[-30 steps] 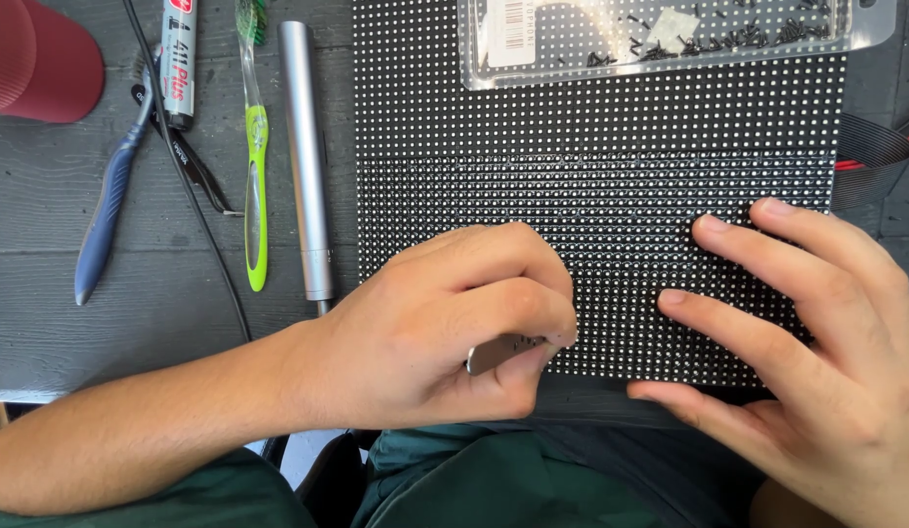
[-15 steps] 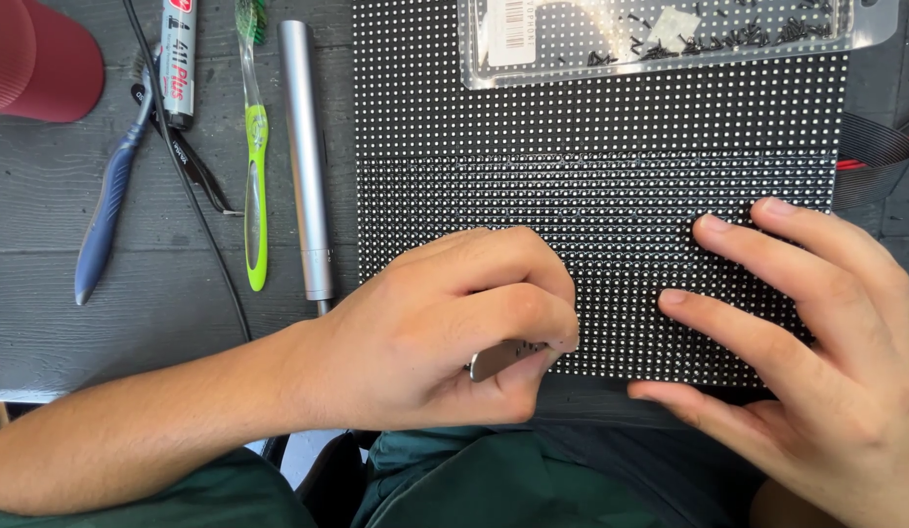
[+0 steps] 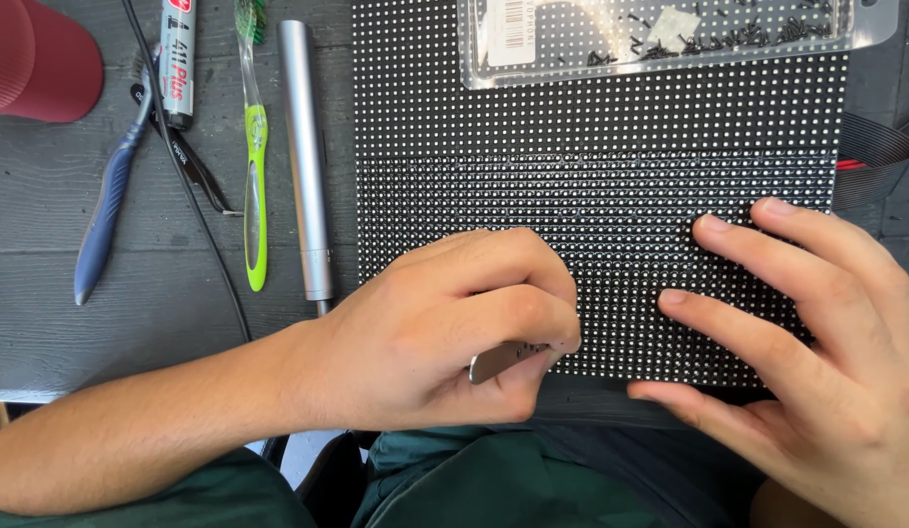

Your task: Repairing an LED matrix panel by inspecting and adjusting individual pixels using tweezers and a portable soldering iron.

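Black square panel of small white dots (image 3: 591, 196) fills the centre of the frame, right hand (image 3: 816, 362) spread flat on it, left hand (image 3: 435, 337) pinching thin metal tweezers (image 3: 503, 360) at its lower edge, where a slip could scratch dots.

- Bare tabletop (image 3: 44, 244) is lying open at the left edge.
- Pliers (image 3: 108, 200), toothbrush (image 3: 254, 186) and metal tube (image 3: 306, 156) are crowding the strip beside the dotted panel (image 3: 591, 186).
- A clear plastic box (image 3: 670, 39) is blocking the panel's far edge.
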